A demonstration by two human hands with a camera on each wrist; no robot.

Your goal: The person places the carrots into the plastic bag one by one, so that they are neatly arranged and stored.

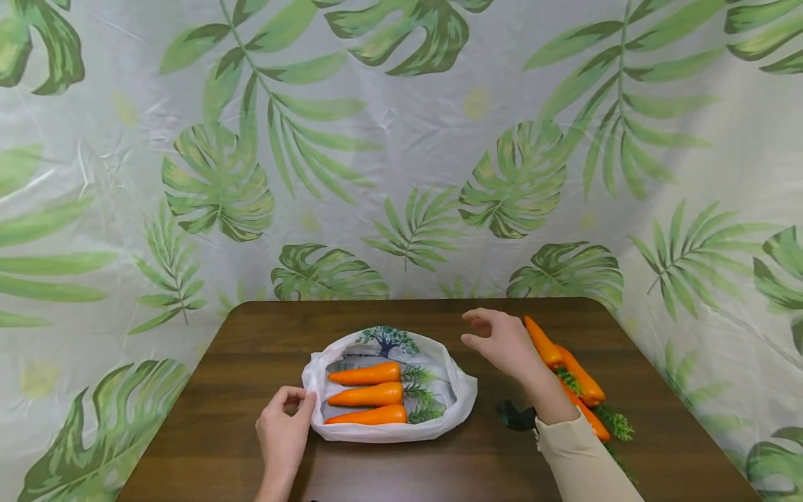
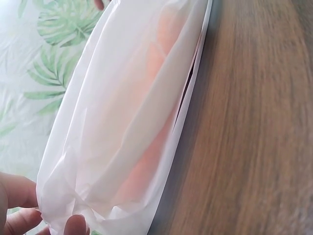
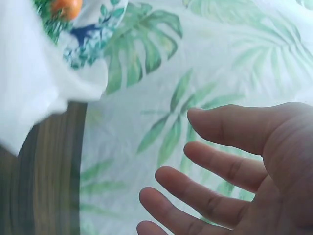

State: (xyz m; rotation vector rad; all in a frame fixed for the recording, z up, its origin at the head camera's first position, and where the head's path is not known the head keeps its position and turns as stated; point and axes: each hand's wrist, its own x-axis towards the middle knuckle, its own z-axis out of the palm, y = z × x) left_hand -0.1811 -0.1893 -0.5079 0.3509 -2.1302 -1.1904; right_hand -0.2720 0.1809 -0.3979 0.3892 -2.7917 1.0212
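No words or numbers can be read. Beyond and right of the left hand's [image 1: 285, 423] pinch, the white bag [image 1: 392, 434] bears 1 tree emblem [image 1: 387, 340]; dark marks beneath are illegible.

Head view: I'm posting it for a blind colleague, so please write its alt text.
Three orange carrots lie side by side in an open white bag on a dark wooden table, a left hand pinching the bag's left end. An empty right hand hovers right of the bag, near more carrots; a leaf-patterned sheet hangs behind.
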